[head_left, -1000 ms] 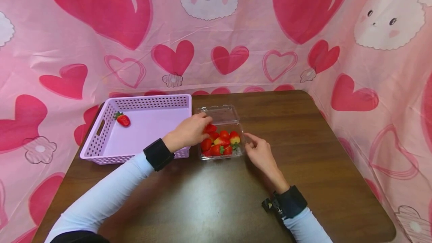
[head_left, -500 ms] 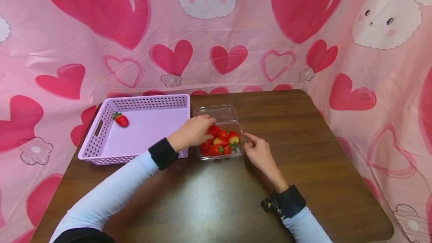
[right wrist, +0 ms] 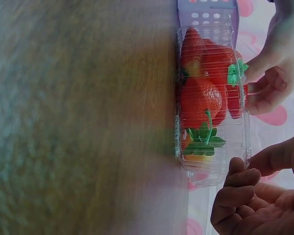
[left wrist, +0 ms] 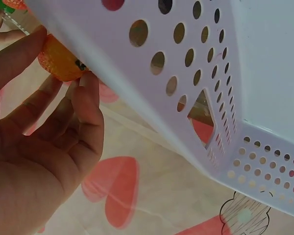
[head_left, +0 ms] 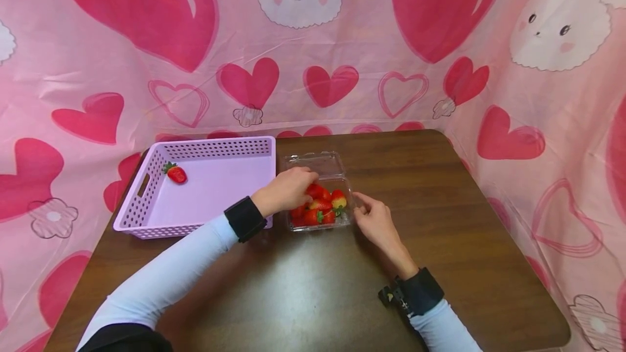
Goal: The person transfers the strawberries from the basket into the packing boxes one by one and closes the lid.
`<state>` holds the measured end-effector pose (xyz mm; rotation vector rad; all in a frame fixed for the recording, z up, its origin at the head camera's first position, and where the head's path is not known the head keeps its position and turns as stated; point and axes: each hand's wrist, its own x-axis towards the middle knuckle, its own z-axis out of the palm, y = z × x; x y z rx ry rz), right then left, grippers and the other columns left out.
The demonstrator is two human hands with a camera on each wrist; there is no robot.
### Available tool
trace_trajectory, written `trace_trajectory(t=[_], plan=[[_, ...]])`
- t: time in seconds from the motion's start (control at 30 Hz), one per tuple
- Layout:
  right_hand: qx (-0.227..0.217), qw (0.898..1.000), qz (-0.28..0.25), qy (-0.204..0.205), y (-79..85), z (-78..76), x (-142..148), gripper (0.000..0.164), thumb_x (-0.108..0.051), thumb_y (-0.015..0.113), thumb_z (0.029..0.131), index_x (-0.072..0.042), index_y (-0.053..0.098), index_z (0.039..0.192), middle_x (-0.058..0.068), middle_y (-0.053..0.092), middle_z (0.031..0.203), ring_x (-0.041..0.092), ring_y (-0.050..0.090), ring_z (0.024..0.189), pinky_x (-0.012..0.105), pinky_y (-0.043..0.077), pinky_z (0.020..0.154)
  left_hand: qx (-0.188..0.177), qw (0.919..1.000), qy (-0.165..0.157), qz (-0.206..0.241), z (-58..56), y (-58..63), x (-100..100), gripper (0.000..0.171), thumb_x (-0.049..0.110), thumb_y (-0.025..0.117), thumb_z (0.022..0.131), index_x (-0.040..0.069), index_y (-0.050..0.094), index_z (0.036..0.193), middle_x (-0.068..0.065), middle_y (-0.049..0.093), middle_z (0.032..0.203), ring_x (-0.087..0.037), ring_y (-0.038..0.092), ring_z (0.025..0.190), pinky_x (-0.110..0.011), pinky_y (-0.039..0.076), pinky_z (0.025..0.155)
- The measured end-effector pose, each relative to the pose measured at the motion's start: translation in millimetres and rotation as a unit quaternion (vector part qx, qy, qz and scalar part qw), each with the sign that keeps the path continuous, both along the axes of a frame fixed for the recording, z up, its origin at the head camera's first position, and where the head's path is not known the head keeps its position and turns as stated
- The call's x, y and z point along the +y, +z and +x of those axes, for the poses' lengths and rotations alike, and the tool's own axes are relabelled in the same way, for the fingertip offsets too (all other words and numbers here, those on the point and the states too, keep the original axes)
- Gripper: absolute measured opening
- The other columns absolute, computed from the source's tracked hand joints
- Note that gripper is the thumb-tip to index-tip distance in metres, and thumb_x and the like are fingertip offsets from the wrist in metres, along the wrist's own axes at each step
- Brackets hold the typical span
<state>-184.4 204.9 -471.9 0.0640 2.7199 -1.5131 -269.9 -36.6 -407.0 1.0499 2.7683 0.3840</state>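
In the head view, my left hand reaches into the left side of a clear plastic clamshell box filled with several red strawberries. Its thumb and fingers pinch one strawberry, seen close up in the left wrist view. At the box's right side, my right hand pinches the rim between thumb and fingers, which the right wrist view shows from the side. Green leaves top some of the berries. The box's lid lies folded back behind it. My left fingertips are partly hidden in the head view.
A lilac perforated basket stands left of the box, close beside it, with a single strawberry at its left end. Both rest on a brown wooden table. A pink heart-patterned cloth hangs behind.
My left hand has shifted a little to the right over the box, and the strawberries beneath it have moved slightly. My right hand keeps its place on the rim.
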Motion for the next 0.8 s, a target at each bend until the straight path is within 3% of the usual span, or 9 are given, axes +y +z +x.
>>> trace_trajectory(t=[0.43,0.8], plan=[[-0.001,1.0,0.0,-0.004,1.4,1.2,-0.9,0.045,-0.008,0.059,0.098,-0.004,0.063,0.143,0.006,0.058,0.076,0.021,0.05,0.061,0.031,0.042,0.055,-0.036,0.999,0.004,-0.028,-3.2,-1.1,7.5,0.045,0.019,0.086,0.088,0.004,0.072,0.128,-0.012,0.073,0.111,-0.027,0.066,0.1,-0.042,0.058,0.093],[-0.001,1.0,0.006,-0.008,0.9,0.6,-1.4,0.045,-0.008,0.059,0.098,-0.004,0.064,0.142,0.005,0.057,0.077,0.02,0.05,0.062,0.031,0.042,0.056,-0.032,0.9988,0.005,-0.036,-7.1,-5.0,12.2,0.036,0.018,0.086,0.089,0.006,0.074,0.121,-0.009,0.072,0.106,-0.026,0.066,0.098,-0.042,0.058,0.09]])
